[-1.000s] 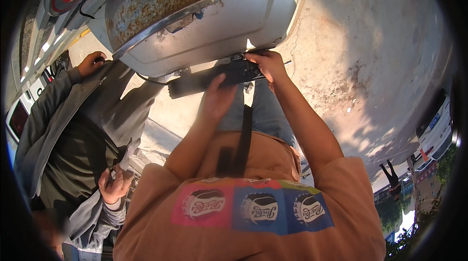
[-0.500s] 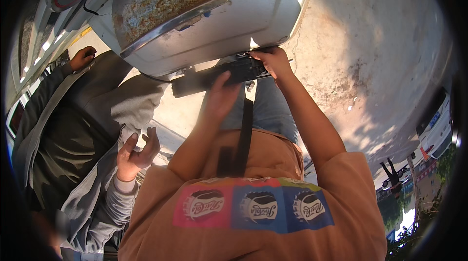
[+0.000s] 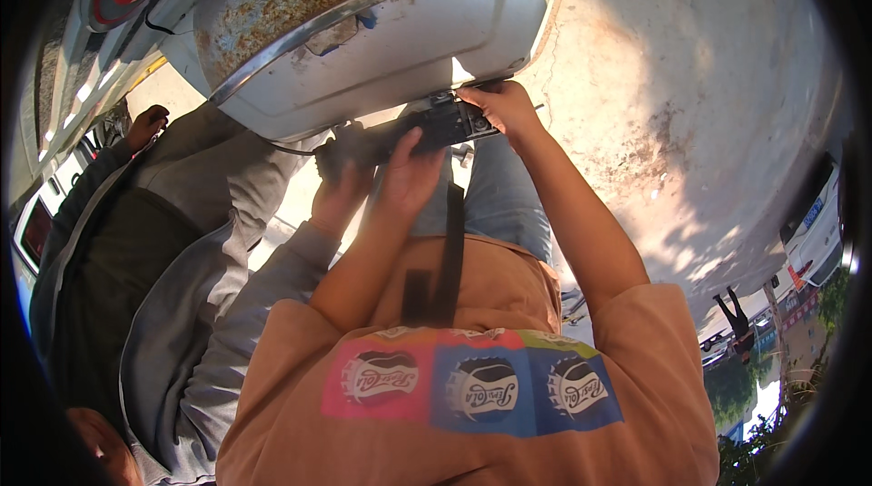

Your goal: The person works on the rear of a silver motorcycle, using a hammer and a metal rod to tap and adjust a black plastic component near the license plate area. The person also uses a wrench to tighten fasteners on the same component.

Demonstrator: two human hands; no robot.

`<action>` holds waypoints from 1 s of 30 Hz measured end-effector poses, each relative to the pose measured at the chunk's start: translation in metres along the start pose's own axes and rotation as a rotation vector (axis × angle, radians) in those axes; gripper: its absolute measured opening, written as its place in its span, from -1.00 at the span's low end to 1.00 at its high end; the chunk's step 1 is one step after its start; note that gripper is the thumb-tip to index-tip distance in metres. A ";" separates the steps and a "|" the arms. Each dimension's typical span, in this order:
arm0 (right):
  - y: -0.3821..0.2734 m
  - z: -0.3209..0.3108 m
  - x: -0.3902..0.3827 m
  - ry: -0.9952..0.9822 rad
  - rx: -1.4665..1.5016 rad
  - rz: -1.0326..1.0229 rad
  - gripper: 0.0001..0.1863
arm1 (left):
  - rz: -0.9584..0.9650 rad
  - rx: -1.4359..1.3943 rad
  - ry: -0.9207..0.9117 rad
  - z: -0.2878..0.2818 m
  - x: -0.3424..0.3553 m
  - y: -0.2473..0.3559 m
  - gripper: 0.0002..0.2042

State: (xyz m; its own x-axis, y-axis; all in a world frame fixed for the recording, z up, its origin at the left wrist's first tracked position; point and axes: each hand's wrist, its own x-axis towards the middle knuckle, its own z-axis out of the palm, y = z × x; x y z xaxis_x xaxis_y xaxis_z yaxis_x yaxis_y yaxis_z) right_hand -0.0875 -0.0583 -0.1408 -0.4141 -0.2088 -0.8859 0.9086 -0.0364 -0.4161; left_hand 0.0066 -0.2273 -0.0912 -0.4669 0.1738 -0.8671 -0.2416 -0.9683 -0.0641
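Note:
A long black box-shaped part (image 3: 381, 143) lies level below the lower edge of a white metal body panel (image 3: 427, 41); its exact kind does not show. A dark cable (image 3: 289, 150) runs to its left end. My left hand (image 3: 411, 179) supports its middle from the near side, with fingertips up against the black face. At the right end my right hand (image 3: 505, 110) grips the part close to the panel's edge, thumb on top and the other fingers partly hidden. Another person's hand (image 3: 343, 198) is at the left end of the part, beside my left hand.
Close on my left stands a person in a grey jacket (image 3: 195, 304). The panel carries a rusty curved plate (image 3: 291, 0) with a metal strip. A black strap (image 3: 451, 254) hangs at my front. Concrete ground (image 3: 627, 104) stretches to the right, with a white vehicle (image 3: 813, 232) at far right.
The other person's near hand has moved from open air at the left to the left end of the black part. My hands and the part have shifted slightly left in view.

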 end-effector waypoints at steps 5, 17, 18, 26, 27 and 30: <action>-0.004 0.004 -0.008 0.054 0.091 0.036 -0.69 | 0.006 -0.023 -0.004 0.004 -0.001 0.000 -0.67; -0.010 0.007 -0.016 0.100 0.075 0.035 -0.70 | 0.130 0.136 -0.033 0.014 0.001 -0.001 -0.65; -0.013 0.009 -0.019 0.115 0.012 -0.004 -0.69 | 0.138 0.140 -0.027 0.013 0.002 -0.001 -0.66; -0.020 0.007 -0.029 0.107 -0.338 -0.144 -0.65 | 0.173 0.168 0.051 0.016 0.006 -0.001 -0.67; -0.020 0.009 -0.030 0.090 -0.304 -0.133 -0.64 | 0.174 0.171 0.058 0.025 0.002 0.001 -0.66; -0.020 0.006 -0.029 0.046 -0.206 -0.094 -0.63 | 0.158 0.189 0.050 0.024 0.005 0.003 -0.65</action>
State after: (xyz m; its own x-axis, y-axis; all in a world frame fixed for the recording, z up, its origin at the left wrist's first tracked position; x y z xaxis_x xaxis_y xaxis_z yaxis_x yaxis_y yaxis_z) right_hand -0.0936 -0.0574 -0.1049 -0.5025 -0.1694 -0.8479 0.8376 0.1479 -0.5259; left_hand -0.0166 -0.2251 -0.0839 -0.4703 0.0098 -0.8825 -0.3263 -0.9310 0.1636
